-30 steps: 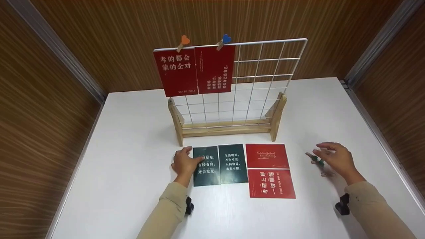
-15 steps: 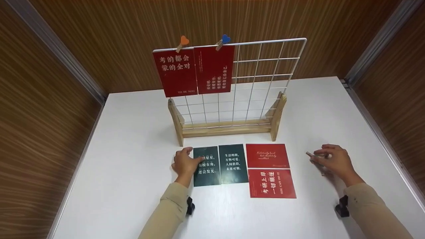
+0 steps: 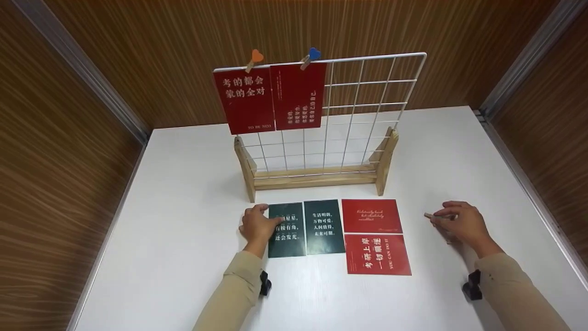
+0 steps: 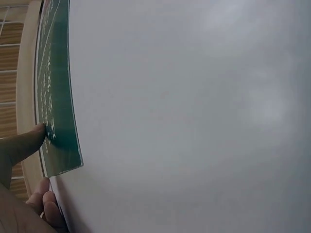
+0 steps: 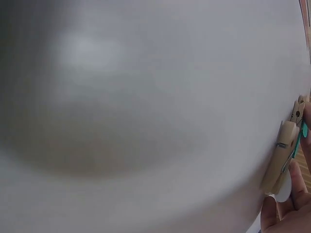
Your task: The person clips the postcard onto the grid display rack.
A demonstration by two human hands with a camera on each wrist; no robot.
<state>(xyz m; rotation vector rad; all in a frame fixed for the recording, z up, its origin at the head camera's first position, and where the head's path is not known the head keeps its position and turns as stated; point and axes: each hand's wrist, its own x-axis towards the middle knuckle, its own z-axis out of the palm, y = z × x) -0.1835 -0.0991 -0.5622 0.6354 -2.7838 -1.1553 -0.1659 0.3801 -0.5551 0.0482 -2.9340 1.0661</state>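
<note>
Tabletop (image 3: 183,170): two cards (image 3: 248,110) clipped on rack (image 3: 317,180), four cards (image 3: 367,224) unhung; right grip (image 3: 465,224) pinches clip (image 3: 428,215), left grip (image 3: 258,227) loosely touches green card (image 3: 287,247).

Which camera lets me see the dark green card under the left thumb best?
The head view: it shows the dark green card from above, its white writing mostly clear; the left hand covers only a little. The left wrist view shows it close up, but at a steep slant. The right wrist view doesn't show it.
</note>
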